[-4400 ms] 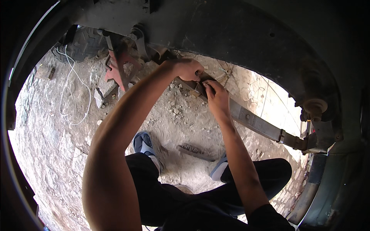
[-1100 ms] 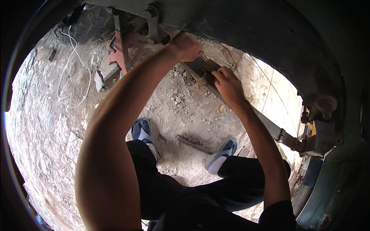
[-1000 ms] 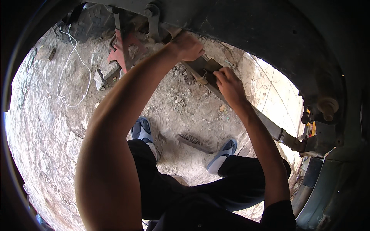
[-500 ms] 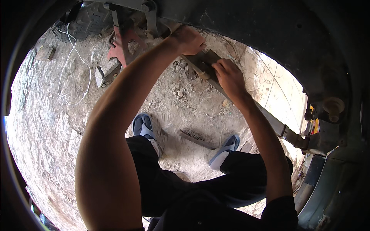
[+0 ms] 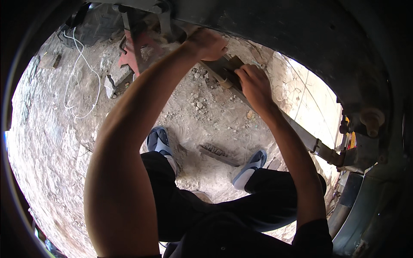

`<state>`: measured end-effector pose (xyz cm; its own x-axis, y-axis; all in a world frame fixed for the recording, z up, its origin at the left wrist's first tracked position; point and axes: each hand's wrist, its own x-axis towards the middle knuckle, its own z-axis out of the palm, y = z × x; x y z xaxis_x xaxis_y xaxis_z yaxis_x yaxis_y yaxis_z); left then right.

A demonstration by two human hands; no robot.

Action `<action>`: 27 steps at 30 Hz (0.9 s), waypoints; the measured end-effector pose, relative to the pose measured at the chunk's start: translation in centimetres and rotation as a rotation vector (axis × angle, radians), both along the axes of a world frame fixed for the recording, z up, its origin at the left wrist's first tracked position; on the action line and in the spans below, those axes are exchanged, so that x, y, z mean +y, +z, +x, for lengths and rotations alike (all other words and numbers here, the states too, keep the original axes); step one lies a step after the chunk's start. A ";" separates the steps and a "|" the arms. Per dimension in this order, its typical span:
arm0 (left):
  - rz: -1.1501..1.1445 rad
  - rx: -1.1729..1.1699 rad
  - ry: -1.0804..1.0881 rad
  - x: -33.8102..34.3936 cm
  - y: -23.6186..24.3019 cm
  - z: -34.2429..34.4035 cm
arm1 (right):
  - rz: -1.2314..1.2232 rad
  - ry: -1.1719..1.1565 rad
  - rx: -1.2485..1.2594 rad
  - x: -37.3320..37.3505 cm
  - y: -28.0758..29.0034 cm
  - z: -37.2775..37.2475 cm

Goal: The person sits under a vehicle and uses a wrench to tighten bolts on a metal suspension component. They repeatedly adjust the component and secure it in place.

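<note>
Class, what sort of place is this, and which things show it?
Probably a makeshift vehicle-repair spot: a red stand and treaded tire on rough, dusty ground, beside what looks like a leaf spring.

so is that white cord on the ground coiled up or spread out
Spread out: the white cord lies in a wide, loose loop on the ground, its two sides well apart below where they cross.
</note>
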<state>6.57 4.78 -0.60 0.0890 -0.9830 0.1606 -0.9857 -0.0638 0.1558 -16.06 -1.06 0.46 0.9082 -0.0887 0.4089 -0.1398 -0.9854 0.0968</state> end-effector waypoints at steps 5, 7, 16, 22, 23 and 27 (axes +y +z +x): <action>-0.036 0.020 0.005 0.9 0.6 -0.2 | 0.004 -0.079 0.011 0.5 -0.9 -0.8; -0.019 0.009 0.011 0.5 0.2 0.3 | 0.001 -0.062 0.011 0.4 -1.2 -0.8; 0.035 0.020 0.010 0.7 1.1 0.0 | -0.081 0.072 0.043 -0.5 -0.7 -0.9; 0.008 0.046 -0.009 0.7 0.8 0.0 | -0.153 0.170 0.129 -1.2 0.8 0.2; -0.005 0.059 -0.023 0.8 0.9 0.2 | -0.148 0.182 0.121 -1.1 0.6 -0.1; 0.056 0.054 0.004 0.7 1.3 -0.3 | -0.114 0.225 0.093 -1.5 0.9 -0.2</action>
<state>6.31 5.53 0.73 0.1003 -0.9898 0.1007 -0.9757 -0.0780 0.2050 -16.25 -2.58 1.31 0.9340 0.1620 0.3185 0.0968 -0.9727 0.2110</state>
